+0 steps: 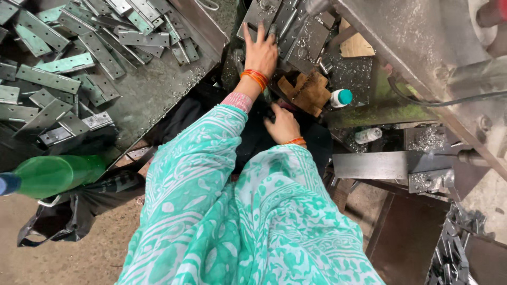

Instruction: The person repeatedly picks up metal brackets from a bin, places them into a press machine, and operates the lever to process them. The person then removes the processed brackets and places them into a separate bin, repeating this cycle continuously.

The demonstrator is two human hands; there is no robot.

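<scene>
Right hand (283, 126) low on dark cloth at the lap, fingers curled; can't tell if it holds anything. Left hand (260, 51) further out, spread flat on a stack of grey metal hinge plates (296, 31) by the machine, grip open, nothing clasped. Big hinge pile (79, 58) on left surface looks unprocessed.

A single head-worn camera looks steeply down from close above the person's lap, facing forward onto the grey metal counter (158, 89).
</scene>
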